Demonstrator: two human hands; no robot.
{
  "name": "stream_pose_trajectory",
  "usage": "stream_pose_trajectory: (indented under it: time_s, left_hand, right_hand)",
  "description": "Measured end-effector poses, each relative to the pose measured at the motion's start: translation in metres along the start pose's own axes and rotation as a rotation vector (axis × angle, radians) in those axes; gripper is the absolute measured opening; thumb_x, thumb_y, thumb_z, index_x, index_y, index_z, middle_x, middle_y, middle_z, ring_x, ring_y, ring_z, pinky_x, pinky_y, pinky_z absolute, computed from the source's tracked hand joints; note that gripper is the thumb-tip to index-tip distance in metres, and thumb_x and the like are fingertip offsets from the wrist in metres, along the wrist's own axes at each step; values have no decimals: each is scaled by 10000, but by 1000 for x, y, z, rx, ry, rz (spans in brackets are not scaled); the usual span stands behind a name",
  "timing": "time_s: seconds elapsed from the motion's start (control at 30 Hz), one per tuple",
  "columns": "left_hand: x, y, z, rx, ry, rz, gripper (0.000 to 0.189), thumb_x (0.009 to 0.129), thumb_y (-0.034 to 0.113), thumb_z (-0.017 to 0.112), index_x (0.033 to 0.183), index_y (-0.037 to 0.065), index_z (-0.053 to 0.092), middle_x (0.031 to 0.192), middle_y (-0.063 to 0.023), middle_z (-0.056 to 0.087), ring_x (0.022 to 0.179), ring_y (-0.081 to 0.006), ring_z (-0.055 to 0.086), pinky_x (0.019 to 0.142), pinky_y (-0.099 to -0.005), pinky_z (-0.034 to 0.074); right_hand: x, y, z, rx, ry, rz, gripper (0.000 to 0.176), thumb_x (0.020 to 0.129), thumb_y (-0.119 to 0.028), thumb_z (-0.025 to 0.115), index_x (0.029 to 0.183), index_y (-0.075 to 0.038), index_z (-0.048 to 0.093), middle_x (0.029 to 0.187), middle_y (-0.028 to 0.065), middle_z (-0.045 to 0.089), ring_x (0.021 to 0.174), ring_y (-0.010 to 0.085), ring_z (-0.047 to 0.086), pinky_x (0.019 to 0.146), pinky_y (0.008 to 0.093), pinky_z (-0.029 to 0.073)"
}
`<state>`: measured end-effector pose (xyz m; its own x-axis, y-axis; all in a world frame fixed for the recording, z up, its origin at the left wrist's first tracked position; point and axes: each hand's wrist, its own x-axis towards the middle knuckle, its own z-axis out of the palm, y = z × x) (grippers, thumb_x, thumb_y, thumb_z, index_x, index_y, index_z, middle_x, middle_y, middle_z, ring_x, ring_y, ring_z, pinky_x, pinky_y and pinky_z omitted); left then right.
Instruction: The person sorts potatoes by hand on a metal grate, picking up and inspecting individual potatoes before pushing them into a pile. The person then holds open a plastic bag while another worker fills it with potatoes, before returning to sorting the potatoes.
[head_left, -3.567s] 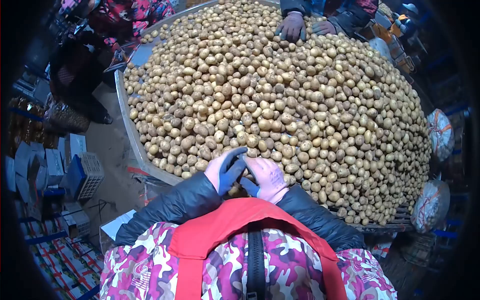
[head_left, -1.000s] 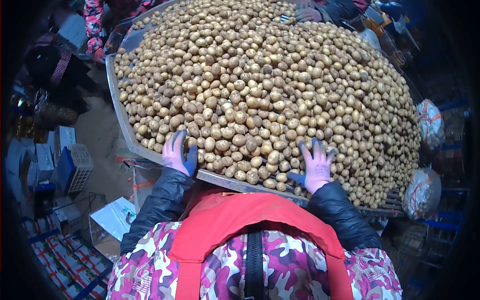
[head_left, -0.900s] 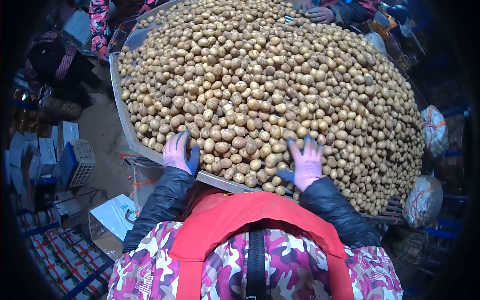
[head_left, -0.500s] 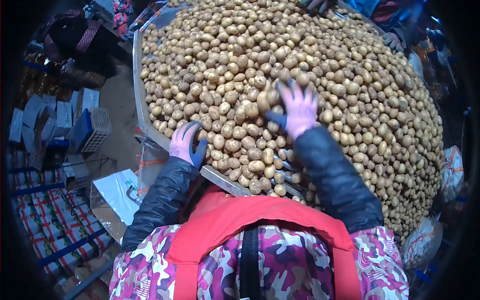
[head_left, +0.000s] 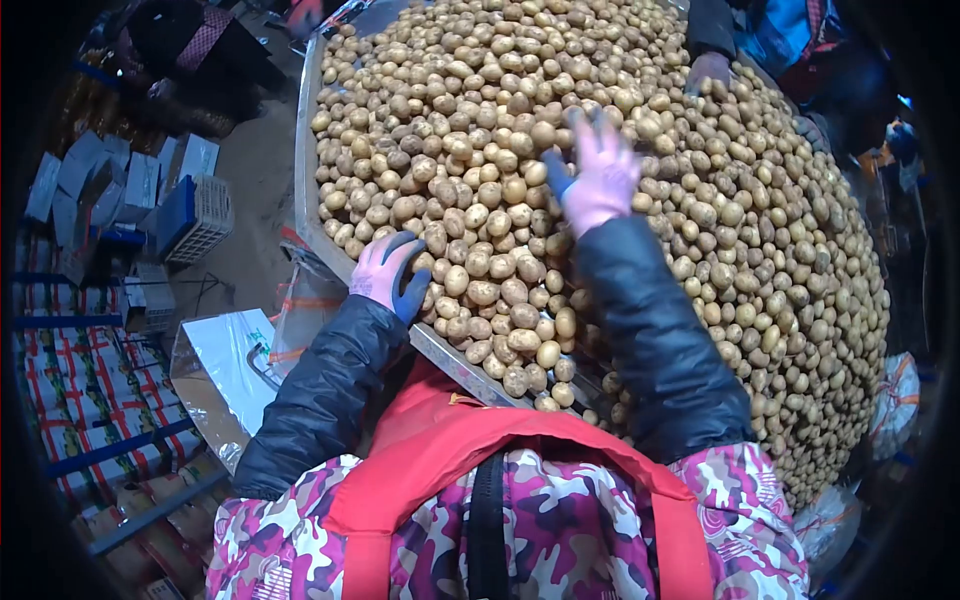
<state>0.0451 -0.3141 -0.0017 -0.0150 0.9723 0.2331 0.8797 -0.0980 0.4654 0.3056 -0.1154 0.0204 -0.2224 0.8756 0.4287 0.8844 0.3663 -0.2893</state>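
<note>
A wide heap of small yellow-brown potatoes (head_left: 480, 215) covers a metal-edged table (head_left: 306, 160). My left hand (head_left: 385, 273), in a pink glove with dark blue-grey fingertips, rests by the near left rim against the outermost potatoes. Its thumb and fingers are apart, and I see no potato held in it. Over the middle of the heap is my right hand (head_left: 600, 178), gloved the same way and slightly blurred. Its fingers are spread, with potatoes just beyond the fingertips and nothing visible in its grasp; whether the palm touches the heap is hidden.
Across the heap, another person's hand (head_left: 708, 73) reaches onto the potatoes. A blue-and-white plastic crate (head_left: 203, 222) stands on the floor at left, near stacked cartons (head_left: 100, 390). An open box with clear plastic (head_left: 225, 375) is beside my left sleeve. Plastic bags (head_left: 895, 405) lie at right.
My right hand has moved slightly up the heap, away from me, and the potatoes blurred beside it are now still. My left hand stays by the rim. The view has shifted somewhat.
</note>
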Motion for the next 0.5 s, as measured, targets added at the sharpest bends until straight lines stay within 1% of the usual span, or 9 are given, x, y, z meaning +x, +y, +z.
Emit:
stream_pose_trajectory:
  time_s: [0.07,0.13,0.17,0.27,0.3,0.33,0.4,0.43,0.5]
  left_hand:
    - [-1,-2,1,19,-8,5,414,863,225,727,1250,92,661,1307,-166,616,1221,-405,553,1068,-502,451]
    - [-3,-2,1,14,-8,-2,411,862,230,730,1246,99,665,1307,-163,617,1223,-401,552,1067,-500,452]
    - [-2,-3,0,8,-7,-7,408,861,234,733,1242,105,668,1307,-161,617,1226,-398,552,1067,-498,453]
    - [-3,-2,1,-3,21,-1,403,857,240,738,1234,113,674,1295,-157,622,1221,-396,556,1060,-497,458]
    - [-3,0,-2,-12,5,-18,383,884,206,710,1248,95,670,1307,-165,621,1226,-408,560,1073,-497,455]
    - [-2,0,-3,-18,8,-21,383,884,206,710,1248,95,670,1307,-165,621,1226,-408,560,1073,-497,455]
    - [-4,-1,-1,-12,34,-4,378,879,207,718,1238,96,677,1303,-166,623,1221,-408,563,1063,-497,464]
    - [-5,-2,1,-6,46,-4,378,876,210,724,1234,97,679,1293,-165,629,1215,-405,569,1061,-494,467]
    - [-4,-4,2,-20,64,-11,377,876,211,725,1232,97,679,1287,-164,632,1211,-402,572,1060,-492,468]
  right_hand:
    - [-14,-25,2,177,-179,-218,546,894,-419,683,1376,-185,581,1385,104,588,1233,354,558,1020,524,447]
    - [-34,-39,11,-3,-284,-255,485,889,-382,692,1326,-186,616,1247,94,628,1168,329,588,966,475,490]
    - [-31,-37,16,49,-259,-253,445,881,-358,707,1287,-188,638,1185,89,626,1131,328,590,941,478,498]
    - [-13,-36,8,-53,-364,-290,382,867,-355,732,1200,-177,670,1151,78,622,1135,323,579,930,467,504]
    - [-8,-32,6,-38,-407,-303,356,874,-353,726,1177,-170,677,1178,78,624,1166,318,572,941,460,503]
    - [-5,-24,4,-23,-389,-331,346,887,-353,717,1169,-156,678,1188,97,632,1168,322,587,954,459,502]
    - [-9,-9,-7,40,-448,-140,359,898,-362,705,1181,-143,680,1178,124,648,1136,334,617,962,456,504]
    - [-14,4,-10,111,-376,-122,373,892,-346,720,1194,-130,677,1149,149,662,1101,345,639,973,456,503]
    - [-30,25,-16,314,-370,25,346,854,-259,780,1150,-103,695,1101,140,684,1052,321,666,928,421,529]
